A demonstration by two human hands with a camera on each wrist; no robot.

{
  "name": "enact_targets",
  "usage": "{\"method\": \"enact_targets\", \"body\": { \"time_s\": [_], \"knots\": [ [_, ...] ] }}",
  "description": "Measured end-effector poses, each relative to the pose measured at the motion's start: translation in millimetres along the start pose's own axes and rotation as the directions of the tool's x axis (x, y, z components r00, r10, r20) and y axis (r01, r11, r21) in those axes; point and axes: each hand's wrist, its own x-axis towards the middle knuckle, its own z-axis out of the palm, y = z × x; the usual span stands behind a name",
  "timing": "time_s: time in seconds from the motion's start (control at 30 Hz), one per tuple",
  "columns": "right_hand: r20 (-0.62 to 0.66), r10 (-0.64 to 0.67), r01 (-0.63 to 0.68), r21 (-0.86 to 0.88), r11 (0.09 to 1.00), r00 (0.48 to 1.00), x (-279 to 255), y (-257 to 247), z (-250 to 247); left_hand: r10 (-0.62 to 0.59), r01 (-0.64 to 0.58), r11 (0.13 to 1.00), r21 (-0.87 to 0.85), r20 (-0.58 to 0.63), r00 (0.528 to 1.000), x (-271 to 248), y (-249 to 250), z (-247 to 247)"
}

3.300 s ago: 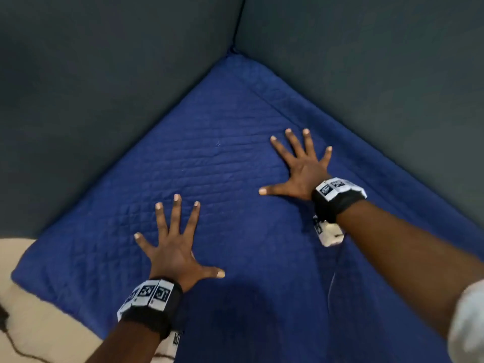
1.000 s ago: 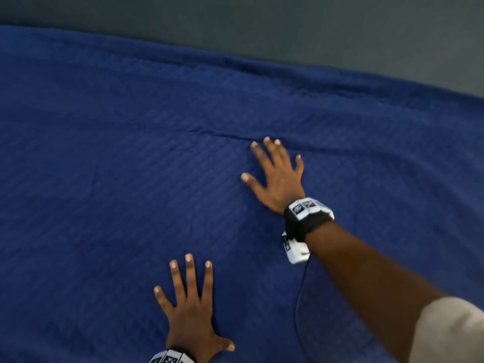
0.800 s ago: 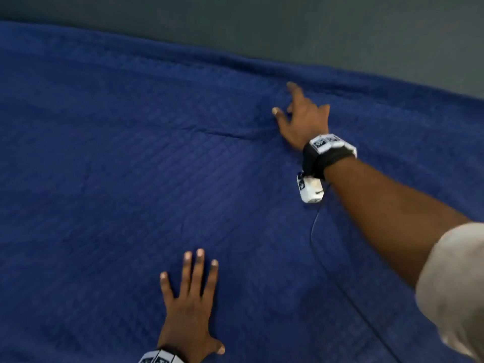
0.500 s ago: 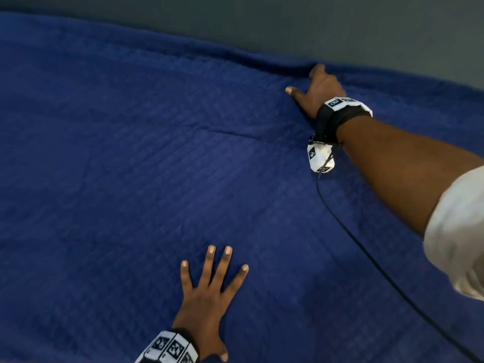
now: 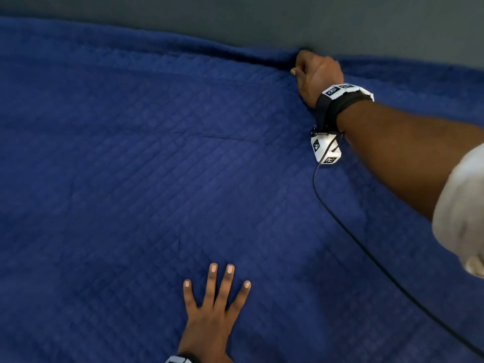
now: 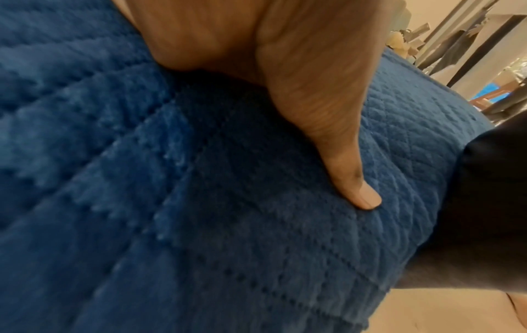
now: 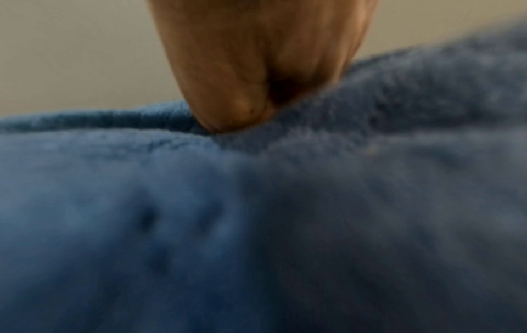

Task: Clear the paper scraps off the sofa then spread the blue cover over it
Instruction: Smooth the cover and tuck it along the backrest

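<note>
Cover (image 5: 131,179) lies across the seat in front of me; its far edge runs along the foot of the backrest (image 5: 235,19) behind it. My left hand (image 5: 212,318) rests flat on the cover, near side, roughly centre. My right hand (image 5: 318,74) is well beyond it and to the right, at the seam where cover meets backrest, pinching a fold there. A cable (image 5: 366,247) trails from my right wrist back over the cover toward the near right.

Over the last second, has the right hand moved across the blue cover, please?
Yes. The right hand has slid forward over the blue cover to the grey sofa backrest, where its fingers now curl onto the cover's edge.
</note>
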Motion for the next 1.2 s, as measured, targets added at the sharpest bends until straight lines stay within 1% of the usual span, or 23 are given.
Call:
{"method": "enact_targets", "body": {
  "time_s": [0.07,0.13,0.17,0.2,0.23,0.27,0.3,0.33,0.4,0.47,0.5,0.57,0.6,0.67,0.77,0.83,0.9,1.0,1.07,1.13,1.2],
  "knots": [
    [0.012,0.025,-0.026,0.057,0.998,1.000,-11,-4,-8,0.027,-0.030,0.998,0.056,0.048,0.998,-6,0,4],
    [0.028,0.055,-0.059,0.179,0.982,0.998,-35,-10,-15,0.048,-0.055,0.996,0.073,0.101,0.994,-15,5,10],
    [0.033,0.041,-0.048,0.245,0.968,0.999,-54,-11,-18,0.063,-0.074,0.992,0.098,0.109,0.992,-19,7,11],
    [0.019,-0.005,0.000,0.280,0.960,1.000,-76,-14,-16,0.060,-0.070,0.991,0.117,0.086,0.994,-22,8,11],
    [-0.008,-0.055,0.055,0.268,0.962,0.998,-101,-16,-13,0.066,-0.069,0.990,0.123,0.027,0.997,-23,10,13],
    [-0.027,-0.077,0.081,0.237,0.968,0.997,-136,-13,-12,0.080,-0.080,0.989,0.122,0.001,0.997,-26,14,11],
    [-0.031,-0.106,0.110,0.188,0.976,0.994,-164,-18,-5,0.084,-0.081,0.988,0.129,-0.015,0.996,-26,14,15],
    [-0.010,-0.124,0.124,0.144,0.982,0.992,-197,-23,2,0.093,-0.091,0.986,0.136,-0.006,0.996,-28,14,16],
    [0.101,-0.161,0.154,0.079,0.985,0.982,-247,-37,18,0.106,-0.103,0.988,0.114,-0.018,0.994,-29,13,16],
    [0.233,-0.158,0.154,0.039,0.987,0.960,-274,-46,36,0.155,-0.153,0.988,0.036,-0.053,0.986,-26,12,3],
    [0.271,-0.148,0.147,0.025,0.989,0.951,-275,-48,43,0.194,-0.195,0.980,-0.042,-0.039,0.980,-21,10,-9],
    [0.296,-0.159,0.153,0.042,0.987,0.942,-251,-46,45,0.212,-0.224,0.968,-0.115,-0.107,0.971,-1,4,-42],
    [0.292,-0.172,0.165,0.050,0.985,0.941,-233,-40,43,0.193,-0.211,0.970,-0.116,-0.151,0.970,14,2,-58],
    [0.276,-0.176,0.176,0.025,0.984,0.945,-192,-21,32,0.119,-0.147,0.981,-0.124,-0.207,0.971,53,-3,-85],
    [0.270,-0.126,0.129,0.007,0.992,0.955,-142,6,11,0.047,-0.084,0.991,-0.109,-0.306,0.951,119,-14,-118],
    [0.272,-0.119,0.116,0.026,0.993,0.955,-133,18,4,0.009,-0.048,0.994,-0.103,-0.352,0.936,164,-20,-138],
    [0.244,-0.084,0.067,0.074,0.995,0.966,-144,23,5,-0.040,-0.004,0.993,-0.120,-0.364,0.930,202,-27,-157],
    [0.135,-0.010,-0.011,0.154,0.988,0.991,-190,46,5,-0.110,0.049,0.983,-0.176,-0.356,0.928,236,-17,-179],
    [0.007,0.020,-0.021,0.171,0.985,1.000,-217,75,-1,-0.103,0.037,0.981,-0.191,-0.351,0.931,242,0,-186],
    [-0.141,0.071,-0.051,0.139,0.989,0.987,-227,119,-15,-0.003,-0.056,0.986,-0.158,-0.353,0.936,244,28,-186],
    [-0.241,0.173,-0.144,0.136,0.980,0.955,-214,172,-33,0.115,-0.169,0.976,-0.134,-0.340,0.933,246,63,-182]
  ]
}}
